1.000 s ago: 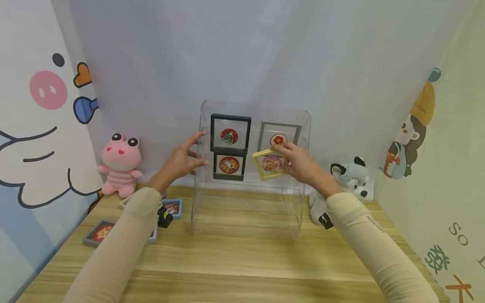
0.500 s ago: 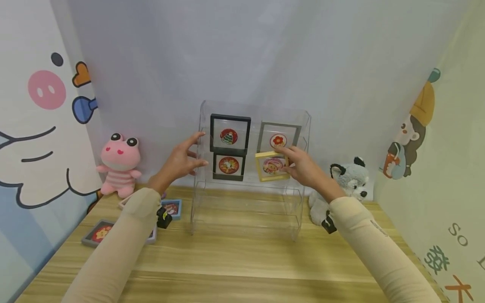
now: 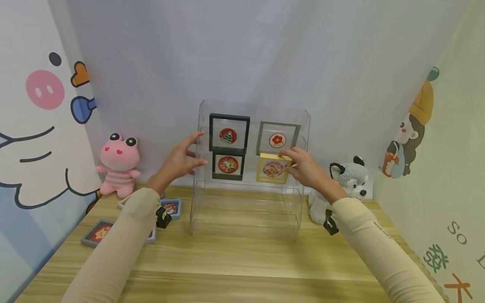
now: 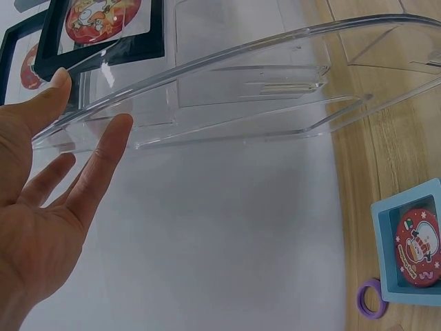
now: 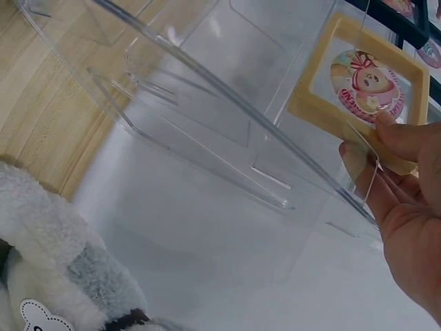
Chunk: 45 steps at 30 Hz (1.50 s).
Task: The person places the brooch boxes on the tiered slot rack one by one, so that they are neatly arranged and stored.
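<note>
My right hand (image 3: 306,169) pinches the right side of a yellow-framed picture (image 5: 413,76), thumb in front and fingers behind. The frame stands nearly upright in the second tier of a clear tiered display rack (image 3: 242,229), with a pink cartoon disc inside it. My left hand (image 4: 48,214) holds the rack's left side edge, thumb on the inner side and fingers spread along the outer. Beside the yellow frame stands a dark frame (image 3: 228,176). Above them are a black frame (image 3: 229,150) with a tree disc and a grey frame (image 3: 278,124) with a red flower.
Left on the wooden table (image 3: 227,269) lie a grey frame (image 3: 89,241), a blue frame (image 4: 382,241) and a purple ring (image 4: 361,300). A pink frog plush (image 3: 119,166) sits at the back left, a grey-and-white dog plush (image 3: 350,176) at the right. A pale curtain (image 3: 242,54) hangs behind the rack.
The yellow frame has moved slightly right and straightened from a tilt, in my right hand. My left hand stays at the rack's edge.
</note>
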### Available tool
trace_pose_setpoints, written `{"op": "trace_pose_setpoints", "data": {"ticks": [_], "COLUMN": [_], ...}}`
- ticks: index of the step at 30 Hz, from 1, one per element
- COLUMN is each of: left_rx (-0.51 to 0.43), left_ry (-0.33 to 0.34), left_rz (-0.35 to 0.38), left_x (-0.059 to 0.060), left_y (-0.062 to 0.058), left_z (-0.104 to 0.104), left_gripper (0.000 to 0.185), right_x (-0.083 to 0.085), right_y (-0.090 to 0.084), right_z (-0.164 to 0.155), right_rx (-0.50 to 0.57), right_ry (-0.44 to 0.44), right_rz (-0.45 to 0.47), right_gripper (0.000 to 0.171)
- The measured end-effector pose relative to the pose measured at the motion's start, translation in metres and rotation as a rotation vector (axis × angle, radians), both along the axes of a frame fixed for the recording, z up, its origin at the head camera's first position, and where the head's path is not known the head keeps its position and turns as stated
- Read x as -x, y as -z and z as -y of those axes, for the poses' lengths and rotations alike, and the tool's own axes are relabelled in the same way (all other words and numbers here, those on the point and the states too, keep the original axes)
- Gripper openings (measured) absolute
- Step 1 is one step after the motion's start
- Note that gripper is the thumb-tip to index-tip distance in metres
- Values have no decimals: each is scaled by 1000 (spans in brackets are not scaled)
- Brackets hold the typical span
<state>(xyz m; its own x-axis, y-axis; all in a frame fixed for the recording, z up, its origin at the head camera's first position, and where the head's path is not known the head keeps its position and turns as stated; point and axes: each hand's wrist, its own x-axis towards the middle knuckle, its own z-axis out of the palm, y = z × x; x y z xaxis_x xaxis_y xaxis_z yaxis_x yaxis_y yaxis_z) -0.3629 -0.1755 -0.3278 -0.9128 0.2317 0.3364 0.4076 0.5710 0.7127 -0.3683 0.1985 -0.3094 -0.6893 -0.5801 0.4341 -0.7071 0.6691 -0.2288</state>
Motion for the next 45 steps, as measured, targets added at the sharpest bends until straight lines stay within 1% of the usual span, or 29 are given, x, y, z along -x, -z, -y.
{"op": "trace_pose_setpoints", "data": {"ticks": [4, 10, 13, 16, 19, 21, 24, 26, 29, 32, 36, 42, 45], "left_rx": [1, -1, -5, -2, 0, 1, -1, -6, -14, -17, -26, -30, -20], "left_ry": [1, 6, 17, 18, 21, 19, 18, 16, 20, 27, 33, 28, 22], "left_rz": [4, -10, -22, -27, -28, -30, -32, -33, -30, -26, -16, -4, -10], "left_x": [0, 0, -1, -2, -2, -1, 0, 1, 2, 2, 2, 2, 2], "left_y": [0, 1, 1, 1, 2, 3, 3, 3, 3, 4, 4, 2, 3], "left_z": [0, 0, 1, 1, 0, 0, -1, -1, 0, 2, 2, 2, 2], "left_gripper": [84, 84, 83, 83, 83, 83, 83, 83, 84, 84, 84, 84, 85], "right_x": [-2, -4, -6, -9, -15, -21, -31, -37, -47, -55, -66, -78, -80], "right_y": [-1, -6, -10, -14, -19, -22, -22, -19, -10, 5, 32, 77, 97], "right_z": [-1, -2, -2, -3, -6, -10, -15, -19, -22, -24, -25, -23, -23], "right_rx": [-6, -6, 1, 17, 59, 102, 159, 176, 184, 188, 207, 250, 275], "right_ry": [5, -4, -3, 12, 19, 21, 39, 56, 90, 132, 194, 290, 295], "right_rz": [-4, -23, -13, 18, 31, 5, -70, -129, -175, -175, -135, -52, 15], "right_gripper": [40, 42, 43, 44, 46, 48, 52, 56, 61, 67, 77, 84, 90]}}
